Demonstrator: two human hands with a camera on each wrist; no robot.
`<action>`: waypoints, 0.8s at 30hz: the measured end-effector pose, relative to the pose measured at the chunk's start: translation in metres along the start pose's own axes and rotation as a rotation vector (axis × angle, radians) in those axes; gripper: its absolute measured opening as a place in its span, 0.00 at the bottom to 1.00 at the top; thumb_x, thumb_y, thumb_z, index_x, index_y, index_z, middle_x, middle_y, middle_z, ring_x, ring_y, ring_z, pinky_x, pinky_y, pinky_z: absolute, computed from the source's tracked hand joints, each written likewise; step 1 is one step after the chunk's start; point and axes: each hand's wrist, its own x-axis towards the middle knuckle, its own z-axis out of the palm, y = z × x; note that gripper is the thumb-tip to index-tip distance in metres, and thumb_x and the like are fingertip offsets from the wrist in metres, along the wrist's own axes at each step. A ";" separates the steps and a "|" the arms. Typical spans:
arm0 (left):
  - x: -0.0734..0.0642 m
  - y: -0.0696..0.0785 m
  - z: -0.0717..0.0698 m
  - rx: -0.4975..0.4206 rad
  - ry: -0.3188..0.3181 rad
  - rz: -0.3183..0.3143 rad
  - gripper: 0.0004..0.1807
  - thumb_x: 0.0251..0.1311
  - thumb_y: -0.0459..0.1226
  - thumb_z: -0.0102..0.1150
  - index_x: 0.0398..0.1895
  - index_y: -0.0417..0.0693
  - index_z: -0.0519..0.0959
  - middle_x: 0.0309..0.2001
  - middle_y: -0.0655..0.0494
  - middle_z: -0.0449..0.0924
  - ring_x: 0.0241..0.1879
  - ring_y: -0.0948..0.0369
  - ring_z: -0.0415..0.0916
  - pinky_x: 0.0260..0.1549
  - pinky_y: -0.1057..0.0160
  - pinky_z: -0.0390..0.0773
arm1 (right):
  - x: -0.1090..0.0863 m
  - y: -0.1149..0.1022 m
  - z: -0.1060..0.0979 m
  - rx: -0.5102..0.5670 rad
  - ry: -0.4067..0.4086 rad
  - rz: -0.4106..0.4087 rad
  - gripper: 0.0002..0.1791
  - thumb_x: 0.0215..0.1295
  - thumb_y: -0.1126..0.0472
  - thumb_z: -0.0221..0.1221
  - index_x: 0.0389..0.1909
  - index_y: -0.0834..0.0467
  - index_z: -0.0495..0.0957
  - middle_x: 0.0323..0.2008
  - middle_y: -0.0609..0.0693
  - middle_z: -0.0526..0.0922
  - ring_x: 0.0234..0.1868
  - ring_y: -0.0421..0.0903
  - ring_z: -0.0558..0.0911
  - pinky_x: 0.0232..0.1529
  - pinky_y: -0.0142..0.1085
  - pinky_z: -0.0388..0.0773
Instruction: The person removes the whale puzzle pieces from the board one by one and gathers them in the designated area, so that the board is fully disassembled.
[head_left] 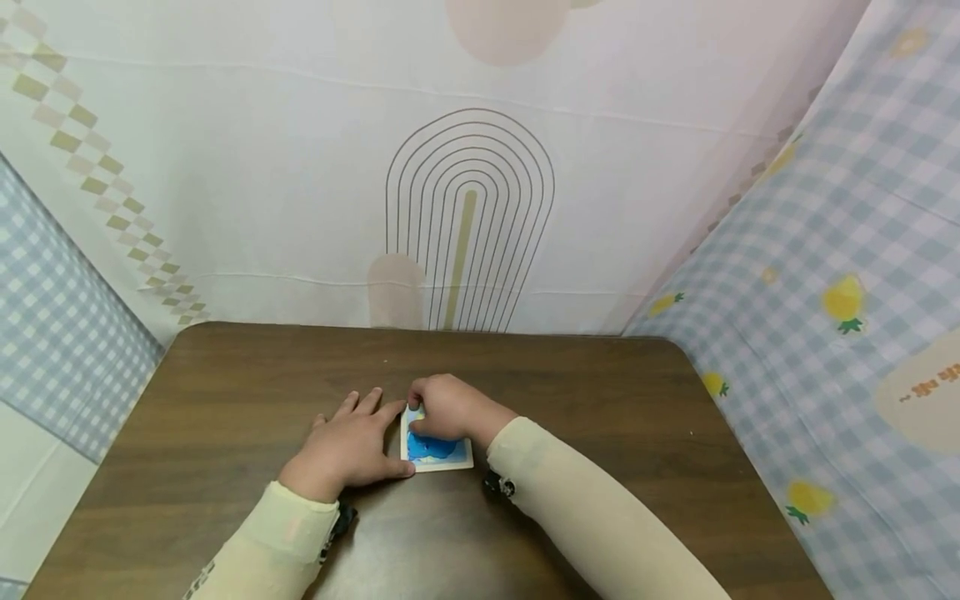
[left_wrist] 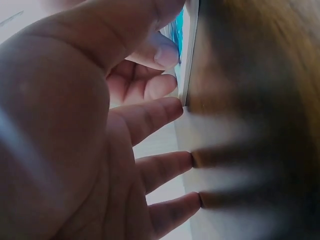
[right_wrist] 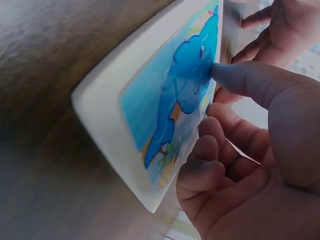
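Far left, blue-and-white checked cloth [head_left: 63,321] hangs beside the brown table [head_left: 592,392]. Your left sleeve [head_left: 266,542], pale, comes in from the near side, a dark wrist device [head_left: 342,521] at its cuff. Your left hand [head_left: 341,450] lies with fingers spread and extended, gripping nothing: thumb at the near left corner of the picture board, forefinger at its far left corner, the other fingers out on the tabletop to the left. The picture board [head_left: 438,450] lies flat near the middle of the table, between your hands. White border, blue scene; in the right wrist view a blue creature [right_wrist: 192,75] fills much of it. Your right hand [head_left: 450,408] sits over the board's far part, fingers curled in, forefinger by the far left corner, thumb touching the blue creature. Cannot tell whether those fingers pinch anything. Behind the table, pale backdrop cloth [head_left: 300,183] carries an arch of thin dark lines about an olive bar [head_left: 460,258]. Your right sleeve [head_left: 600,508], also pale, slants in from the near right, another dark wrist device [head_left: 498,485] at the cuff. Far right, checked cloth printed with yellow fruits [head_left: 843,300].
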 end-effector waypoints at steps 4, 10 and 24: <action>0.001 -0.002 0.003 -0.001 0.013 -0.001 0.58 0.57 0.70 0.78 0.87 0.59 0.70 0.89 0.37 0.59 0.87 0.26 0.53 0.70 0.08 0.57 | 0.004 0.000 0.000 0.036 -0.030 0.020 0.12 0.75 0.51 0.72 0.51 0.51 0.84 0.36 0.43 0.83 0.34 0.42 0.79 0.44 0.36 0.81; 0.000 -0.003 0.005 -0.012 0.015 -0.011 0.59 0.55 0.70 0.80 0.87 0.60 0.70 0.89 0.36 0.59 0.87 0.25 0.53 0.69 0.08 0.56 | 0.009 0.000 0.001 0.102 -0.076 0.046 0.10 0.75 0.54 0.73 0.49 0.49 0.82 0.30 0.44 0.79 0.28 0.41 0.76 0.35 0.35 0.76; 0.002 -0.002 0.005 0.013 0.023 -0.019 0.60 0.53 0.72 0.79 0.87 0.62 0.70 0.89 0.38 0.60 0.87 0.27 0.55 0.69 0.08 0.58 | 0.007 0.003 0.000 0.189 -0.064 0.073 0.09 0.73 0.56 0.75 0.46 0.50 0.84 0.25 0.44 0.78 0.19 0.40 0.76 0.26 0.33 0.76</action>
